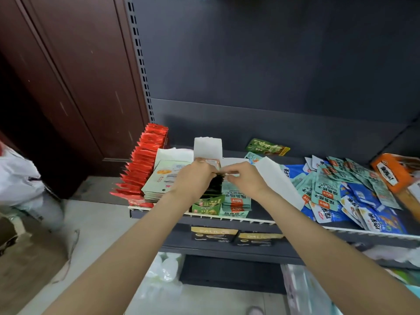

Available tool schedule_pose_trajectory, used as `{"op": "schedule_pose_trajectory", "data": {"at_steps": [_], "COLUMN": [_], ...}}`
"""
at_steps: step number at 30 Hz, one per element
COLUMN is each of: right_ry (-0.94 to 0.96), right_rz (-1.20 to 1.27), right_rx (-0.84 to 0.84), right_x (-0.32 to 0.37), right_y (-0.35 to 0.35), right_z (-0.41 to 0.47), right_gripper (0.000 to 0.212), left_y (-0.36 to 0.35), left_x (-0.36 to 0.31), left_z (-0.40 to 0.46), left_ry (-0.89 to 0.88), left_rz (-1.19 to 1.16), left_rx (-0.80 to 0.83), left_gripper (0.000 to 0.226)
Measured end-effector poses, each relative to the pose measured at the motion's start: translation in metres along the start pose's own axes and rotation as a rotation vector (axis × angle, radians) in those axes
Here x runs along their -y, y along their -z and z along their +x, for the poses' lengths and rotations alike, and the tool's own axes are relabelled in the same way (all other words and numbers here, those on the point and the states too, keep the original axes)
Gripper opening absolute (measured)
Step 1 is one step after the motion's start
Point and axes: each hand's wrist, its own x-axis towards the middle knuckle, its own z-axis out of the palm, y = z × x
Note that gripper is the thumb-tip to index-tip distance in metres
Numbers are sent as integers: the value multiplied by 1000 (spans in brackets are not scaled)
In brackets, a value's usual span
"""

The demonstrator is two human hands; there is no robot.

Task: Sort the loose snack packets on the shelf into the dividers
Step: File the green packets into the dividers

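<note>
Snack packets [354, 189] lay loose on the shelf's [295, 223] right side.
Both hands met over the white dividers [208, 147]; the left hand [195, 176] and right hand [245, 176] pinched one small packet [212, 162] together.

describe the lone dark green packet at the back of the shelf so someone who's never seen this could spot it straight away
Start at the dark shelf with the white front rail, and look to its back edge, beyond the loose pile of teal and blue packets. There a dark green packet lies flat by itself against the back panel. It alone is deep green with a yellow-orange end, and nothing touches it.
</note>
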Motion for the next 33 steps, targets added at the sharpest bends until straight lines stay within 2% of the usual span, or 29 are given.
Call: {"op": "schedule_pose_trajectory", "data": {"at_steps": [6, 12, 16, 20, 25, 29, 33], "right_ry": [-12, -104, -175, -193, -136, -88, -65], "right_rz": [134, 57, -66, -267, -365, -477, -708], "right_rx": [-225, -418, -305, -157, 9, 46, 1], "right_x": [-26, -83, -133, -174, -210, -218, -216], "right_y": [35, 88, 116, 131, 129, 115, 102], "right_z": [3, 17, 43, 80, 130, 151, 155], "right_gripper": [27, 29, 35, 45, 51, 51, 28], "left_y": [-2, -18, -41, -70, -119, -133, -146], "left_x": [-29, -91, -106, -97, -79, -76, -67], "left_z": [28, 90, 153, 215, 251, 254, 256], "left_ry": [-9, -11, 122, 159, 149, 98, 125], "left_rz": [-85, -276, -296, -72, 143, 156, 168], "left_rx": [7, -6, 78, 335, 644, 654, 672], "left_gripper": [33, 31, 31, 34, 32, 41, 38]}}
